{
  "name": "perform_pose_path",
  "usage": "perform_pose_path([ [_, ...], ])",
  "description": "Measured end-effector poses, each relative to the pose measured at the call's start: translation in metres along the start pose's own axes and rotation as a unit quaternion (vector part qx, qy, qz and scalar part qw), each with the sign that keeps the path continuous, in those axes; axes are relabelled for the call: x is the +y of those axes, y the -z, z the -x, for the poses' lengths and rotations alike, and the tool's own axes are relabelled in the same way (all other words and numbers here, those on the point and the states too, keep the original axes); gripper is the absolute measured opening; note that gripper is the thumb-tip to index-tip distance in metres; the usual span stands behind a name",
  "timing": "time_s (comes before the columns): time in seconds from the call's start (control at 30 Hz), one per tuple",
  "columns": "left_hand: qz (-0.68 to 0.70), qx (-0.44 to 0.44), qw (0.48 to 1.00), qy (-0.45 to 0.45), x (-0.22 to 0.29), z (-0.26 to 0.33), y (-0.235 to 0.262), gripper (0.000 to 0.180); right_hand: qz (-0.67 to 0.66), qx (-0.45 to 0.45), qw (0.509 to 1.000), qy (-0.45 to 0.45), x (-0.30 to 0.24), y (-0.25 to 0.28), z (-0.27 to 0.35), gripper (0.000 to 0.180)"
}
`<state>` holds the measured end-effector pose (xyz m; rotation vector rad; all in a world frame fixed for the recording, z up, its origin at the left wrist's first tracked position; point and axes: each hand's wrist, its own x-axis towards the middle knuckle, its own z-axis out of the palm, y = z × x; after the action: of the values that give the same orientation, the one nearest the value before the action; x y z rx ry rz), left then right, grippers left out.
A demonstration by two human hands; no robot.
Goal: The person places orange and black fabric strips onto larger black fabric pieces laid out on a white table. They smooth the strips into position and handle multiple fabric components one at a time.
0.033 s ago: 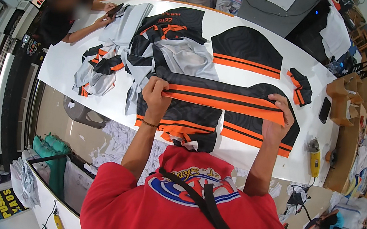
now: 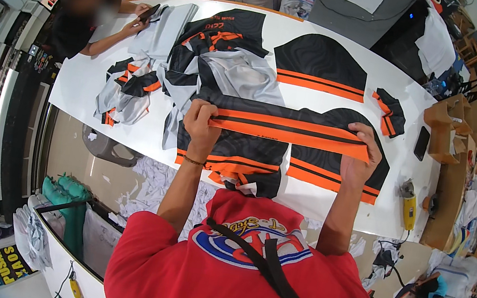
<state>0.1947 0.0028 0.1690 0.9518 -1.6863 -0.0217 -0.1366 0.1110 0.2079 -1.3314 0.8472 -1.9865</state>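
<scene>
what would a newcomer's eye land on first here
Probably the black-and-orange fabric panel held out between the left hand and the right hand, over the white table. Next might come the bright red shirt at the bottom centre, then the yellow tool near the table's right end.

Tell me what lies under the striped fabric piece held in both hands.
Past the held piece, black cloth shows at left, a black panel at right, both orange-banded, on the white table. Whatever the piece covers is hidden.

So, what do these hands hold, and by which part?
An orange-striped cloth panel, gripped at opposite ends by the left hand and right hand.
</scene>
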Motion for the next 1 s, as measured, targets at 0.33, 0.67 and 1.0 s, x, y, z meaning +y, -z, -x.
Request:
perform_pose_path([
  [0.33,-0.029,0.03,0.999,0.004,0.003,-0.014,0.012,0.025,0.071,0.034,0.997,-0.008,0.004,0.005,0.011,0.023],
  [0.67,0.171,-0.006,0.966,0.195,-0.033,-0.044,0.016,0.037,0.074,0.06,0.988,-0.12,0.009,-0.015,0.004,0.018],
  [1.0,0.301,-0.194,0.882,0.305,-0.044,0.017,0.108,0.027,0.016,-0.145,0.934,-0.327,0.025,-0.012,0.087,0.007],
])
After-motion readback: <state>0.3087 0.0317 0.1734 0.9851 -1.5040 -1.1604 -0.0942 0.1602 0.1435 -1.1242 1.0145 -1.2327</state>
